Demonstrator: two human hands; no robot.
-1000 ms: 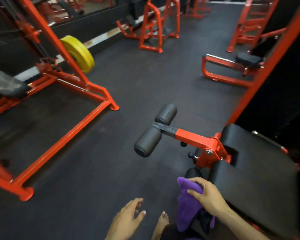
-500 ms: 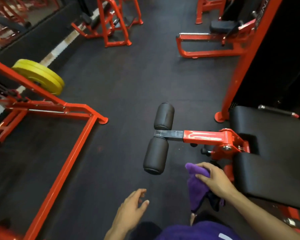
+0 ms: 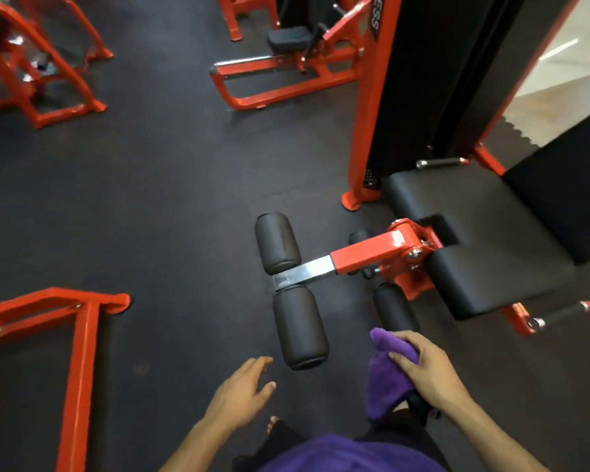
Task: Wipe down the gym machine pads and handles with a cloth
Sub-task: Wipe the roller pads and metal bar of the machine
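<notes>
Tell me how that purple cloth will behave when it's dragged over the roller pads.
The purple cloth is probably floppy: it bunches and droops below the right hand gripping it. It looks light, held easily one-handed. Its fuzzy surface should drag rather than slip on the nearer roller pad, likely wrapping round the curve.

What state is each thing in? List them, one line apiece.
Purple cloth: bunched, draped over the lower black roller pad's near end, held by the right hand.
Right hand: gripping the cloth.
Left hand: open, holding nothing.
Two black foam roller pads on the orange arm: bare, untouched.
Black padded seat: unoccupied.
</notes>
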